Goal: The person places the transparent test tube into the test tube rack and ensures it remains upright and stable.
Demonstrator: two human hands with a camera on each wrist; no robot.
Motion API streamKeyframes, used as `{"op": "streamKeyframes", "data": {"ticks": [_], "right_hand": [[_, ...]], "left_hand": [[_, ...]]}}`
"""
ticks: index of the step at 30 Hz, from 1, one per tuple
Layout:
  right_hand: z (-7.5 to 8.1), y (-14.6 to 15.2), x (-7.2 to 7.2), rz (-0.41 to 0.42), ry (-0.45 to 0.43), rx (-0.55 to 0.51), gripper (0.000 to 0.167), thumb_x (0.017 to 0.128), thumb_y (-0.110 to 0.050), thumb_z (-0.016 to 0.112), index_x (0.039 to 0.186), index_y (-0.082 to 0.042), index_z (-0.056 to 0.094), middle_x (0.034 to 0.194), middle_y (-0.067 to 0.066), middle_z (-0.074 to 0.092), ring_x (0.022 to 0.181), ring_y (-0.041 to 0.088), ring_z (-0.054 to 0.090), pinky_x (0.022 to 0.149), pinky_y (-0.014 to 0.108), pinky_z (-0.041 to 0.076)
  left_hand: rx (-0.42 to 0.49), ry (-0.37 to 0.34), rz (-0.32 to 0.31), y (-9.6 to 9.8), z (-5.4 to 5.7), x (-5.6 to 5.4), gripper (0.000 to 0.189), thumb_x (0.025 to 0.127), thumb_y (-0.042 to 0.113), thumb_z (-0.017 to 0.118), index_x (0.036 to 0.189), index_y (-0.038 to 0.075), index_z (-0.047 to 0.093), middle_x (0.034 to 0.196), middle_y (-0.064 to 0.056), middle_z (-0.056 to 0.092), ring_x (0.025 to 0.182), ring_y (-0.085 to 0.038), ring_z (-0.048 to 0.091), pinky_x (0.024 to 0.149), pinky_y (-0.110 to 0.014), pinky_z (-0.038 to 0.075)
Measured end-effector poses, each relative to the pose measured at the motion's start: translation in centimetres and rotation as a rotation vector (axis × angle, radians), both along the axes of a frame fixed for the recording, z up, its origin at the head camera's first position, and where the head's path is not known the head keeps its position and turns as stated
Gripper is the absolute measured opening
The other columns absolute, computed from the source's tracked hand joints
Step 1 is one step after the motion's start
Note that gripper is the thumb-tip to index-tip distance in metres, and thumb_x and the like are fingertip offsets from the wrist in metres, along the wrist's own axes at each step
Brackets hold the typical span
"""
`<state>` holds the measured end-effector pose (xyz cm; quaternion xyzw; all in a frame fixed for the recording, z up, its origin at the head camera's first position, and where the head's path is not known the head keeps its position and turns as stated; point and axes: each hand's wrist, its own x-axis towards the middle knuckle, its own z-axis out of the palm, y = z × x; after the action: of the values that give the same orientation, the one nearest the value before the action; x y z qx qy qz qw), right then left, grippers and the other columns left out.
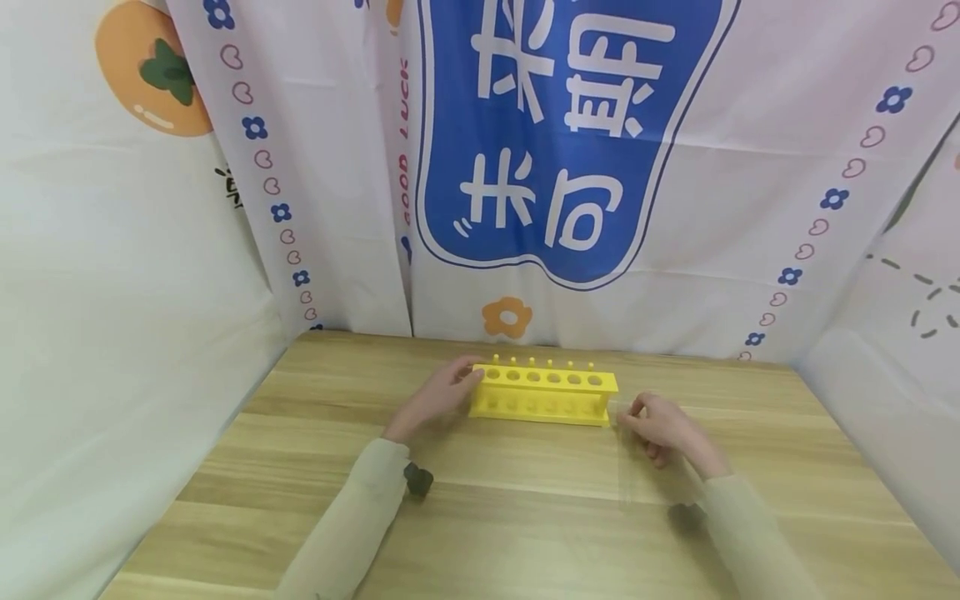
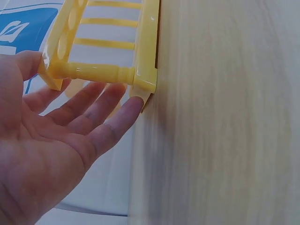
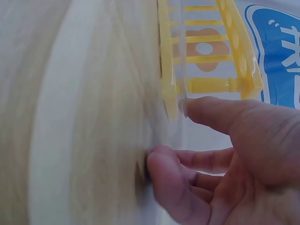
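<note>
A yellow test tube rack (image 1: 543,404) stands on the table, with a row of round holes in its top plate and short pegs behind. My left hand (image 1: 448,387) holds the rack's left end. In the left wrist view, the thumb (image 2: 30,63) lies at the top plate and the fingers (image 2: 119,122) spread along the end towards the base. Just off the rack's right end, my right hand (image 1: 663,423) pinches a clear, see-through tube (image 1: 626,475), its outline faint. Fingers of the right hand (image 3: 220,164) curl below the thumb in the right wrist view.
The wood-grain table (image 1: 525,533) runs back to a printed white cloth (image 1: 360,208) hanging close behind the rack. More white cloth (image 1: 112,350) hangs at the left side and the right. Dark wrist devices (image 1: 418,479) sit by both sleeves.
</note>
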<state>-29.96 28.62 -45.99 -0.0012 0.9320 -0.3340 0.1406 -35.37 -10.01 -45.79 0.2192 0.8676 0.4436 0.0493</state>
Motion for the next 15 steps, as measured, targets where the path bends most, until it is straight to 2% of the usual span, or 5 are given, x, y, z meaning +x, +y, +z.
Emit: {"op": "streamKeyframes", "data": {"ticks": [7, 15], "right_hand": [[-0.03, -0.21, 0.00, 0.014, -0.009, -0.020, 0.037, 0.097, -0.033, 0.060, 0.112, 0.000, 0.053, 0.064, 0.012, 0.062, 0.045, 0.017, 0.059, 0.043, 0.035, 0.056], [0.20, -0.98, 0.31, 0.019, -0.017, -0.039, 0.034, 0.096, -0.026, 0.062, 0.115, 0.001, 0.054, 0.071, 0.013, 0.063, 0.049, 0.019, 0.060, 0.044, 0.034, 0.057]], "left_hand": [[0.006, -0.029, 0.012, 0.18, 0.04, 0.09, 0.050, 0.104, 0.041, 0.043, 0.145, 0.012, 0.045, 0.132, -0.013, 0.060, 0.118, -0.030, 0.058, 0.101, -0.050, 0.050], [0.005, -0.036, 0.013, -0.16, -0.31, 0.01, 0.050, 0.104, 0.045, 0.042, 0.144, 0.016, 0.046, 0.130, -0.010, 0.061, 0.116, -0.027, 0.059, 0.101, -0.048, 0.050]]}}
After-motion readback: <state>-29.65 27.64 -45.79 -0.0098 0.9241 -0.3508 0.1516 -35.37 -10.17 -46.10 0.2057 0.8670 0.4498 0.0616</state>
